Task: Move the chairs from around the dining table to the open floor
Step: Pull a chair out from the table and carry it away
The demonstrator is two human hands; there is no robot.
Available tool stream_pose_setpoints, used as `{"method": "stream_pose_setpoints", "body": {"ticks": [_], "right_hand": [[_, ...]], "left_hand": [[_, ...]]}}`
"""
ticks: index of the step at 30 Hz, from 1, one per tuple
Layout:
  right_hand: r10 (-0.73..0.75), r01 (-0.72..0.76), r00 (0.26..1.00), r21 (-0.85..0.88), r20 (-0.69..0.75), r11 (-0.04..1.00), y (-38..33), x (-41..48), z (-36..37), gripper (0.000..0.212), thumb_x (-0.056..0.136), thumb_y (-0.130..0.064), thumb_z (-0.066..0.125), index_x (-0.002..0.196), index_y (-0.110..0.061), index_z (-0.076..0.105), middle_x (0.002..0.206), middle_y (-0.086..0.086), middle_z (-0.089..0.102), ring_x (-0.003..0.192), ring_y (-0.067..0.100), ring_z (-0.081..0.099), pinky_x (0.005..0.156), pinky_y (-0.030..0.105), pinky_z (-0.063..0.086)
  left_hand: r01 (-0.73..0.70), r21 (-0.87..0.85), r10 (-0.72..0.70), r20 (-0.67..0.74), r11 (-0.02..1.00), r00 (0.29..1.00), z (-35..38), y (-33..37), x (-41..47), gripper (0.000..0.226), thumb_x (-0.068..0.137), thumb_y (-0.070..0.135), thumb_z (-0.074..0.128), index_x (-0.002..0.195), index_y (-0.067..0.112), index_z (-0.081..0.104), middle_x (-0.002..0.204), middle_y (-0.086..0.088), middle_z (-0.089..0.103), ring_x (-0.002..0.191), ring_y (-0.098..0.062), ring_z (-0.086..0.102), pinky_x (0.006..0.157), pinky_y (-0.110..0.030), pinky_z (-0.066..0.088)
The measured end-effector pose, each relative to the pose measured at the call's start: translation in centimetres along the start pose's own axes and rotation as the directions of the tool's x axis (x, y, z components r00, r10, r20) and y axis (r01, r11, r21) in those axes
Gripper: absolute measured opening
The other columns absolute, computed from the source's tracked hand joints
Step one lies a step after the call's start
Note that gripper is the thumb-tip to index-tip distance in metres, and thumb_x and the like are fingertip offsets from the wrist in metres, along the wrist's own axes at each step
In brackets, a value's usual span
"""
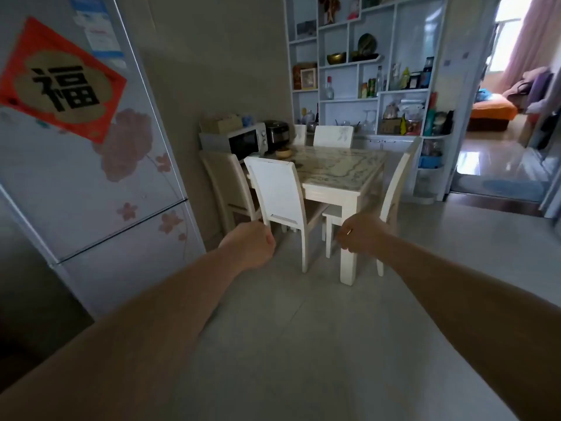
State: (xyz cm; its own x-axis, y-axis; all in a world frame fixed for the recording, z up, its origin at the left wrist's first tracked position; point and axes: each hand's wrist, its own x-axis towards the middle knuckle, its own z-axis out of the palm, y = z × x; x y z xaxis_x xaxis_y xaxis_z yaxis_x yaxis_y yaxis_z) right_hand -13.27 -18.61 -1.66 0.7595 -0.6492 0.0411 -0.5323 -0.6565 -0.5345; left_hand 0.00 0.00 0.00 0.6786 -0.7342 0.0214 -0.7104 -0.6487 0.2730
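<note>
Chairs (280, 192) tucked around marble-topped dining table (340, 171); left hand (252, 244) and right hand (362, 233) outstretched short of them, fingers curled into loose fists, holding nothing.

Home dining area, fridge (91, 183), microwave (239, 141), marble-top dining table (337, 171) with white chairs (279, 192), cluttered shelves (364, 65)

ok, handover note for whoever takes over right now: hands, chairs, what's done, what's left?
Left hand: loosely closed, empty, held out in front.
Right hand: loosely closed, empty, short of the table.
Chairs: all at the dining table. Near chair and the one beside it on the near-left side, one at the right, two at the far side.
Done: none moved.
Left: move every chair to the open floor; near chair looks the easiest first.
</note>
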Motion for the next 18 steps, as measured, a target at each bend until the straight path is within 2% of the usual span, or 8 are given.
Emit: {"method": "stream_pose_setpoints", "body": {"ticks": [2,5,10,15,18], "right_hand": [[-0.025,0.026,1.0,-0.055,0.013,0.998,0.5,2.8,0.5,0.019,0.085,-0.023,0.056,0.094,-0.012,0.069,0.097,0.005,0.069,0.093,0.024,0.066,0.081,0.035,0.054],[-0.056,0.061,0.997,-0.102,0.05,0.993,1.1,6.7,1.3,0.015,0.084,-0.02,0.055,0.074,-0.019,0.065,0.086,0.002,0.066,0.086,0.02,0.063,0.066,0.025,0.042],[-0.079,0.084,0.995,-0.074,0.06,0.994,3.0,14.0,1.4,0.023,0.087,-0.025,0.056,0.099,-0.013,0.071,0.101,0.003,0.068,0.094,0.021,0.063,0.08,0.031,0.05],[-0.102,0.111,0.99,-0.095,0.099,0.989,4.3,19.7,1.0,0.022,0.087,-0.026,0.054,0.097,-0.016,0.071,0.104,0.004,0.067,0.096,0.023,0.062,0.077,0.03,0.047],[-0.116,0.132,0.982,-0.098,0.147,0.986,4.8,21.9,1.2,0.021,0.088,-0.026,0.052,0.089,-0.016,0.07,0.099,0.006,0.067,0.093,0.023,0.062,0.08,0.031,0.049]], "left_hand": [[0.046,0.006,-0.046,0.022,0.999,0.999,0.6,-0.2,2.5,0.031,0.093,0.018,0.041,0.102,0.008,0.069,0.105,-0.01,0.068,0.095,-0.023,0.065,0.086,-0.038,0.055],[0.079,0.068,-0.082,0.042,0.995,0.996,1.0,-0.5,6.0,0.029,0.094,0.018,0.044,0.106,0.009,0.069,0.11,-0.01,0.067,0.102,-0.026,0.063,0.088,-0.034,0.052],[0.117,0.09,-0.12,0.027,0.989,0.992,1.4,-0.3,12.4,0.027,0.093,0.021,0.046,0.102,0.01,0.07,0.106,-0.009,0.069,0.1,-0.026,0.063,0.081,-0.029,0.049],[0.147,-0.086,-0.131,0.168,0.985,0.977,2.2,0.0,16.5,0.023,0.089,0.016,0.053,0.108,0.012,0.067,0.097,-0.001,0.064,0.092,-0.019,0.063,0.083,-0.027,0.051],[0.117,-0.025,-0.105,0.286,0.993,0.952,2.7,0.1,17.9,0.031,0.089,0.015,0.056,0.119,0.007,0.062,0.115,-0.007,0.064,0.103,-0.021,0.062,0.085,-0.028,0.048]]}}
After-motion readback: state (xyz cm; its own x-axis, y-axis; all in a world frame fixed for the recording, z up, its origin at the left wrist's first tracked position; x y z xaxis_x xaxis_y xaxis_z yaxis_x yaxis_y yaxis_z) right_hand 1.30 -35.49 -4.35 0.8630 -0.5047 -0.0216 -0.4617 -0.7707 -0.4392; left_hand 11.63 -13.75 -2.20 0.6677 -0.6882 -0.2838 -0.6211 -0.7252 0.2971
